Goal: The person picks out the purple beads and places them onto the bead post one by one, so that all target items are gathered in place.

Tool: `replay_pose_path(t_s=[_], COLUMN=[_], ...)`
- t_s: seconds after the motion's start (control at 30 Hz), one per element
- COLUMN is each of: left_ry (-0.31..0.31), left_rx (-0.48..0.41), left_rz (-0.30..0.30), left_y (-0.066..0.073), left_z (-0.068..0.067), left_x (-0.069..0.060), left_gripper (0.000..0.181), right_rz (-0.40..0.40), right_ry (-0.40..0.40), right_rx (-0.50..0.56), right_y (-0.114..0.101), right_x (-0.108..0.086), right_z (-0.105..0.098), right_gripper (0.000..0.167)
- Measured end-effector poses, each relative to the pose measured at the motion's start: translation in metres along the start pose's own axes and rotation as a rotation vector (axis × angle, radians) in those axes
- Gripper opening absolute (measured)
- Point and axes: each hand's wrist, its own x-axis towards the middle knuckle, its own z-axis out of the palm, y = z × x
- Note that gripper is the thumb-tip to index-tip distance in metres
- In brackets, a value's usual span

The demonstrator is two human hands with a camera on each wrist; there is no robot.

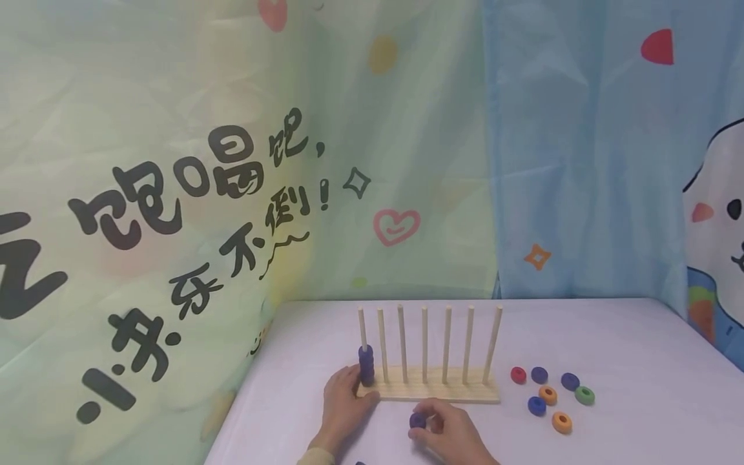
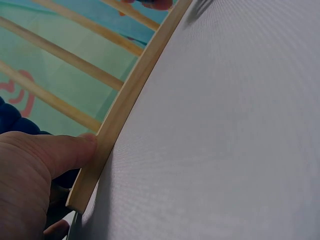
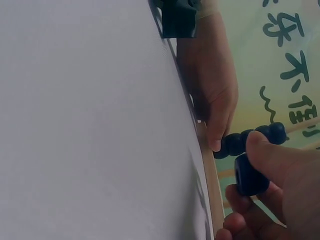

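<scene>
We find the left hand (image 1: 344, 408) gripping the near end of the wooden base (image 1: 430, 391), its thumb over the front edge. Just beside that grip, we record a stack of purple beads (image 1: 366, 366) threaded on the leftmost peg (image 1: 363, 326), bare wood showing above them. Should the left fingers loosen or push unevenly, we judge that the base could tip or slide on the tabletop (image 1: 639, 342); the fingers also lie close to the stack and could obstruct that peg's foot. To the right of this grip, six bare pegs, the middle one (image 1: 424, 342) among them, stand upright along the base. In front of the base and apart from it, we note the right hand (image 1: 450, 429) pinching one dark purple bead (image 1: 417, 420) between thumb and fingers. The pinch is on a smooth, rounded side, so in our view too light a hold could let the bead slip and roll; a hole out of line with a peg tip would make it catch. Farther right of the pinch lie seven loose beads, including a red bead (image 1: 518, 374), a blue bead (image 1: 537, 405) and a green bead (image 1: 584, 395), which a sweeping sleeve or forearm could scatter
</scene>
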Motion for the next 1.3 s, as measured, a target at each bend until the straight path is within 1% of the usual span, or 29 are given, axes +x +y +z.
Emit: replay_pose_path(t_s=[0.17, 0.3, 0.37, 0.53, 0.63, 0.77, 0.87, 0.97, 1.1, 1.3], left_ry=[0.002, -0.001, -0.007, -0.020, -0.016, -0.003, 0.004, 0.005, 0.010, 0.029], left_rx=[0.014, 0.017, 0.022, 0.018, 0.012, 0.022, 0.023, 0.014, 0.009, 0.011], left_rz=[-0.005, -0.003, -0.003, -0.014, -0.015, -0.002, 0.002, -0.001, 0.004, 0.023], left_y=[0.000, 0.001, 0.002, 0.002, 0.001, 0.000, 0.000, 0.000, 0.001, 0.005], left_z=[0.000, -0.001, -0.002, -0.003, -0.002, 0.000, 0.001, 0.002, 0.001, -0.002], left_x=[-0.001, -0.002, -0.002, -0.002, -0.002, -0.002, -0.001, -0.001, -0.001, -0.001], left_gripper=[0.054, 0.053, 0.054, 0.056, 0.057, 0.058, 0.057, 0.057, 0.057, 0.054], right_rz=[-0.060, -0.099, -0.106, -0.097, -0.112, -0.131, -0.155, -0.195, -0.235, -0.245], right_ry=[0.010, 0.034, 0.041, 0.058, 0.087, 0.114, 0.122, 0.136, 0.155, 0.168], right_rx=[0.019, -0.021, -0.041, -0.050, -0.051, -0.054, -0.057, -0.055, -0.037, -0.005], right_y=[-0.004, -0.007, -0.009, -0.024, -0.033, -0.042, -0.047, -0.051, -0.060, -0.080], right_x=[0.006, 0.010, 0.013, 0.027, 0.038, 0.048, 0.053, 0.057, 0.062, 0.072], right_z=[-0.001, -0.004, -0.005, -0.006, -0.006, -0.008, -0.009, -0.009, -0.010, -0.015], right_gripper=[0.036, 0.034, 0.035, 0.038, 0.033, 0.028, 0.026, 0.025, 0.025, 0.031])
